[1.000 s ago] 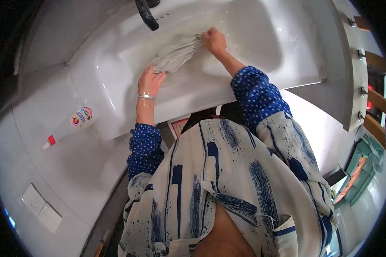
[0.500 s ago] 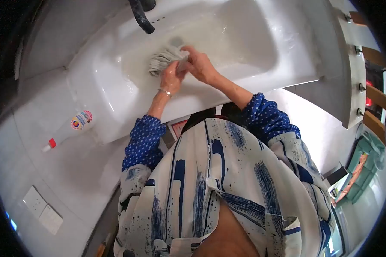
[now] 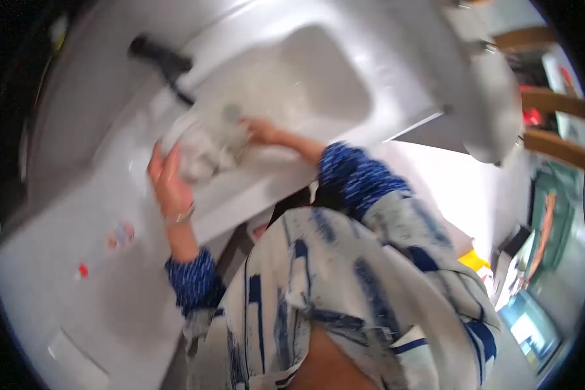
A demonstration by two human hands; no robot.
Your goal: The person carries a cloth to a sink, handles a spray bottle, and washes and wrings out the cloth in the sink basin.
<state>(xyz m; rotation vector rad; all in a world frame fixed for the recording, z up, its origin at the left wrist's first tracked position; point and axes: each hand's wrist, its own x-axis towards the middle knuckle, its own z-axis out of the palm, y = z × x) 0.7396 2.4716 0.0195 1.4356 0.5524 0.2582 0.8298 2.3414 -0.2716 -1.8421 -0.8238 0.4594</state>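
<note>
A pale, wet cloth [image 3: 205,155] lies bunched at the near left end of the white sink [image 3: 390,123], its outline smeared by motion. My left hand [image 3: 170,182] is at the cloth's left side with fingers stretched out and apart; whether it touches the cloth is unclear. On the other side, my right hand [image 3: 264,132] is over the basin, close to the cloth's right edge. Blur hides what its fingers do. Cloudy, shallow water [image 3: 273,84] covers the basin floor, and the round drain [image 3: 233,112] shows just beyond the cloth.
A black faucet [image 3: 166,62] reaches over the sink's far left side. The bottle's label [image 3: 120,235] and red cap [image 3: 82,270] show on the counter at left. A white plate like a wall switch [image 3: 78,361] sits lower left; a green container [image 3: 556,218] is far right.
My hands have separated: the left has moved out to the cloth's left side, and the right has come off it. The view has shifted and blurred, with the faucet now further left.
</note>
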